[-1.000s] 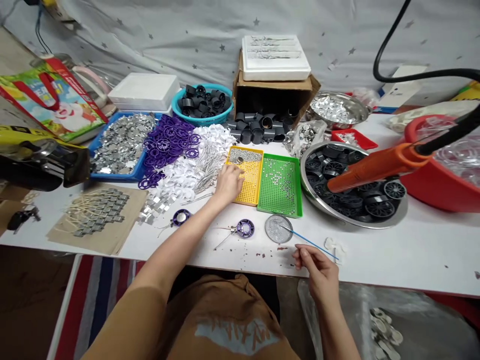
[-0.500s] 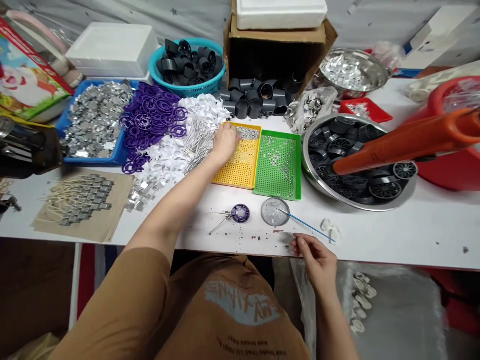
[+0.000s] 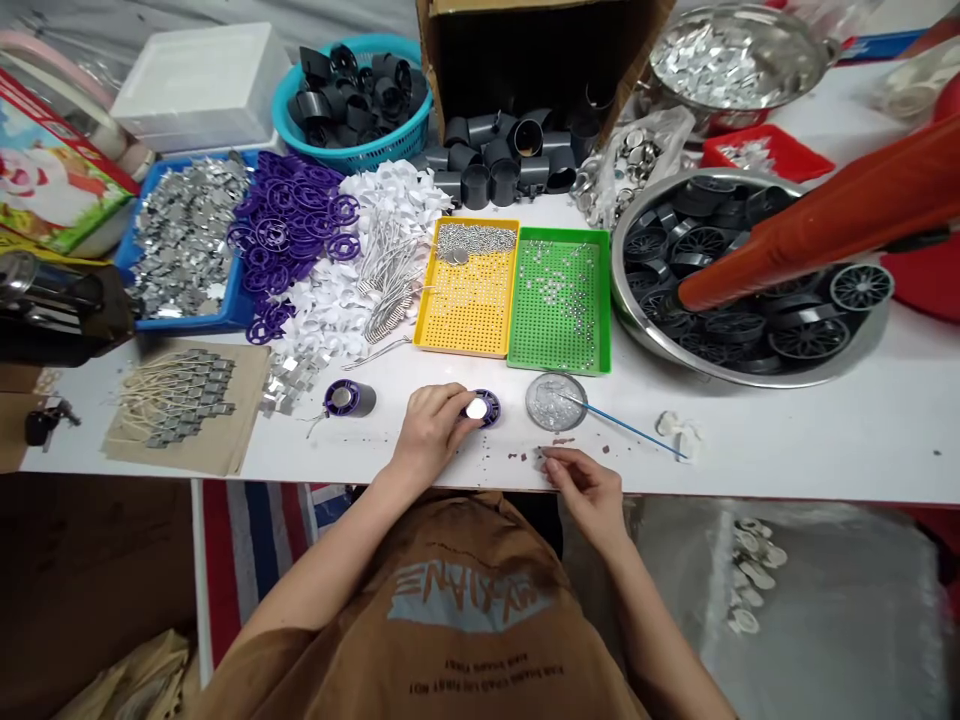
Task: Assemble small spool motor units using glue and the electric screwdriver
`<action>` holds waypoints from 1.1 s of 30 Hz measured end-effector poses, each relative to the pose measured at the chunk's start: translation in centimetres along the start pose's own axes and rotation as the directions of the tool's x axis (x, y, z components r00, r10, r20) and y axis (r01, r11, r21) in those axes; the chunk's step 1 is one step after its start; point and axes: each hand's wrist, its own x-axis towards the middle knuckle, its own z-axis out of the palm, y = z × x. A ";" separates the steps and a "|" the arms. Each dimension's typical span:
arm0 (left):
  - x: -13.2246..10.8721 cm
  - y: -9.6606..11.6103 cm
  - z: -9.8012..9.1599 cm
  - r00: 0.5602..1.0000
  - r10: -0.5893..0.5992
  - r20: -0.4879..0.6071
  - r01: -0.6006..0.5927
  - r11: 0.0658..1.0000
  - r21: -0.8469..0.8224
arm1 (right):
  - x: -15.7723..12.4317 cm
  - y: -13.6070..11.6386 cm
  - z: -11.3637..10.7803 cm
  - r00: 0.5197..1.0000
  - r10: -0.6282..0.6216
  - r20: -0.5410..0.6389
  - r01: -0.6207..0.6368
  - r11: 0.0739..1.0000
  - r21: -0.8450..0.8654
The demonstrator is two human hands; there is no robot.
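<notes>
My left hand (image 3: 431,432) rests on a purple plastic reel (image 3: 487,408) at the table's front, its fingertips on a small silver disc (image 3: 475,408) lying at the reel's centre. My right hand (image 3: 589,492) sits near the front edge by brown crumbs, thumb and finger together, with nothing visible between them. Just beyond it stand a round dish of silvery bits (image 3: 555,402) and a thin blue-handled brush (image 3: 630,428). Another purple reel on a black cylinder (image 3: 349,398) stands left of my left hand. Behind my hands lie a yellow pegboard tray (image 3: 466,300) and a green pegboard tray (image 3: 559,300).
A steel bowl of black spoked wheels (image 3: 750,280) lies right, under an orange tool handle (image 3: 825,210). Behind the trays are black plastic cylinders (image 3: 480,170) and a teal basket (image 3: 352,100). A blue tray of silver metal pieces (image 3: 184,240) and purple rings (image 3: 289,235) lie left.
My left hand has moved from the yellow tray to the purple reel, and a silver disc now shows there. My right hand has shifted left. The view has tilted down.
</notes>
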 end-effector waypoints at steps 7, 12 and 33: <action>0.5 0.1 0.7 0.999 0.045 -0.013 -0.044 0.997 0.061 | -0.5 0.2 0.1 1.000 -0.006 -0.010 0.006 1.000 0.000; -0.2 0.0 0.2 0.996 0.067 -0.051 -0.064 0.996 0.058 | -0.3 0.3 0.0 1.000 0.025 0.004 -0.025 1.000 -0.010; -2.2 -1.7 -0.1 0.928 0.304 0.216 -0.327 0.942 0.079 | 0.1 0.8 -0.1 0.999 0.001 0.042 0.000 1.000 -0.027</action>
